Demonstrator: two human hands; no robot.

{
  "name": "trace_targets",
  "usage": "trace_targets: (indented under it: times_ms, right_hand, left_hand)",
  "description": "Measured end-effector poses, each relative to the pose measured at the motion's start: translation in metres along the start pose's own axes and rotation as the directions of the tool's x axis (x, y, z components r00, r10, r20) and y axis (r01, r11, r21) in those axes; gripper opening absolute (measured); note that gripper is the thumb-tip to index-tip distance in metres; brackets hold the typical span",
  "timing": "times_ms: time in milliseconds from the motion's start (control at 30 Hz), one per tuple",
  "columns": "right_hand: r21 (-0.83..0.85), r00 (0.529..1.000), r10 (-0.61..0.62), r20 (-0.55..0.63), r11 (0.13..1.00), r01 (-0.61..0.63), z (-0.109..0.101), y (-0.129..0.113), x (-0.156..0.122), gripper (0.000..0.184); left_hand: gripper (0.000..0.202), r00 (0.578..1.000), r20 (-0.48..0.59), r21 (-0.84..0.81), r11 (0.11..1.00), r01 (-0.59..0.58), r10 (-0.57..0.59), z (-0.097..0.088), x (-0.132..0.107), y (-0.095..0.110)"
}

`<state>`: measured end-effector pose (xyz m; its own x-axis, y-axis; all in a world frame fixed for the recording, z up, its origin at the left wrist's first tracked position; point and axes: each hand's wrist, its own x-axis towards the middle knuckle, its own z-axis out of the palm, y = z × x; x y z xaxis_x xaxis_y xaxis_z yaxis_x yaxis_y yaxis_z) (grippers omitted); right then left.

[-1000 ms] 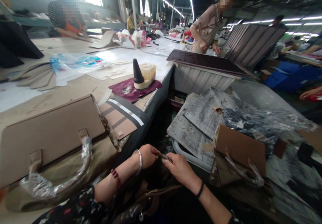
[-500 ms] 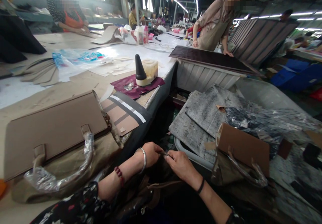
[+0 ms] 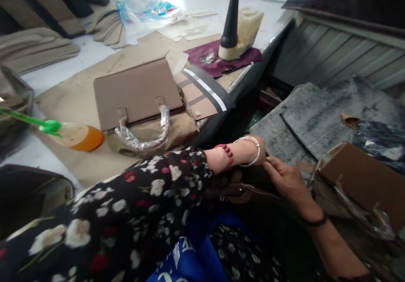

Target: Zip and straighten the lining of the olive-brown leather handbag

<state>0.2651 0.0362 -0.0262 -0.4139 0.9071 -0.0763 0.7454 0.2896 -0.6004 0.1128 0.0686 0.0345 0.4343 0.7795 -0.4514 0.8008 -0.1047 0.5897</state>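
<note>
My left hand point(image 3: 260, 150), wearing a silver bangle, is turned away with its fingers mostly hidden behind the wrist. Close against it, my right hand point(image 3: 287, 180) is closed in a pinch, thumb against the fingers. What lies between the two hands is too small and covered to make out. Just below them, in shadow over my lap, shows a dark bag point(image 3: 249, 192) with a brown edge and a small metal fitting. A taupe handbag point(image 3: 139, 92) with plastic-wrapped handles lies on the table to the left. Another brown bag point(image 3: 363, 180) rests on the right.
On the table point(image 3: 69, 100) stand a black cone-topped glue pot point(image 3: 230, 24) on purple material, a striped panel point(image 3: 205, 92), and a bottle of orange liquid point(image 3: 80, 136). Grey speckled sheets point(image 3: 284, 126) lie to the right, beside a ribbed grey bin wall point(image 3: 335, 54).
My view has tilted down and turned left, so the orange bottle and my blue apron now show. Both hands stay together; the thin piece seen between them before is now hidden.
</note>
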Motion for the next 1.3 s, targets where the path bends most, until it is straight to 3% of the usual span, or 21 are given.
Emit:
trace_targets:
  times_ms: [167,300,433,600,733,800,933,1300]
  right_hand:
    - [-0.27,0.981,-0.14,-0.132,0.958,0.1,-0.026,-0.047,-0.022,0.028]
    - [-0.326,0.966,-0.197,-0.169,0.936,0.134,-0.03,-0.061,-0.021,0.026]
    - [-0.341,0.969,-0.205,-0.14,0.929,0.147,-0.028,-0.059,-0.02,0.026]
    - [-0.306,0.976,-0.179,-0.127,0.943,0.134,-0.023,-0.053,-0.018,0.028]
    - [-0.135,0.995,-0.094,-0.019,0.987,0.091,-0.019,-0.04,-0.014,0.019]
    - [-0.042,0.999,-0.026,0.033,0.999,0.027,-0.02,-0.033,-0.011,0.023]
    - [0.081,0.997,0.041,0.066,0.996,-0.046,-0.024,-0.022,-0.005,0.018]
    - [-0.051,0.994,0.092,0.051,0.995,-0.09,-0.011,-0.019,0.013,0.02]
  left_hand:
    - [0.031,0.988,-0.125,-0.089,0.99,-0.107,0.096,-0.009,-0.043,0.002]
    - [0.031,0.981,-0.164,-0.13,0.984,-0.124,0.102,-0.014,-0.053,-0.005]
    - [0.03,0.984,-0.16,-0.192,0.976,-0.102,0.072,-0.013,-0.053,-0.004]
    - [0.029,0.987,-0.154,-0.157,0.984,-0.079,0.055,-0.01,-0.05,-0.004]
    - [0.031,0.992,-0.124,-0.167,0.985,-0.037,0.016,-0.005,-0.043,-0.014]
    - [0.031,0.995,-0.097,-0.203,0.979,0.008,-0.029,-0.003,-0.037,-0.021]
    - [0.031,0.995,-0.078,-0.257,0.966,0.039,-0.061,-0.006,-0.026,-0.033]
    - [0.033,0.992,-0.037,-0.451,0.888,0.095,-0.124,-0.002,-0.014,-0.052]
